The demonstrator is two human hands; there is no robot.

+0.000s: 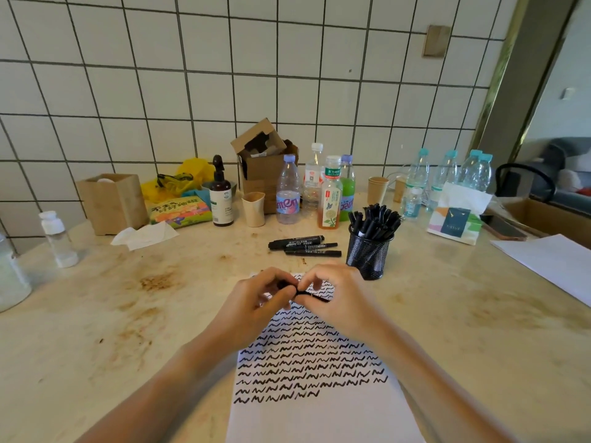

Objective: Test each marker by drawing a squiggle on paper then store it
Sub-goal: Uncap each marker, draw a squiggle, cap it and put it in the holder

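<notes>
A white sheet of paper (319,410) lies in front of me, filled with rows of black squiggles. Above its top part both hands meet on one black marker (315,295). My left hand (259,298) pinches one end, which is hidden by the fingers. My right hand (339,295) grips the barrel. Three more black markers (300,243) lie side by side beyond the paper. A black mesh pen cup (367,255), full of several black markers, stands to the right of them.
Along the tiled wall stand several bottles (288,193), paper cups (253,208), a cardboard box (265,167), a wooden box (112,203) and a tissue pack (457,219). A second white sheet (550,263) and a phone (503,228) lie at the right.
</notes>
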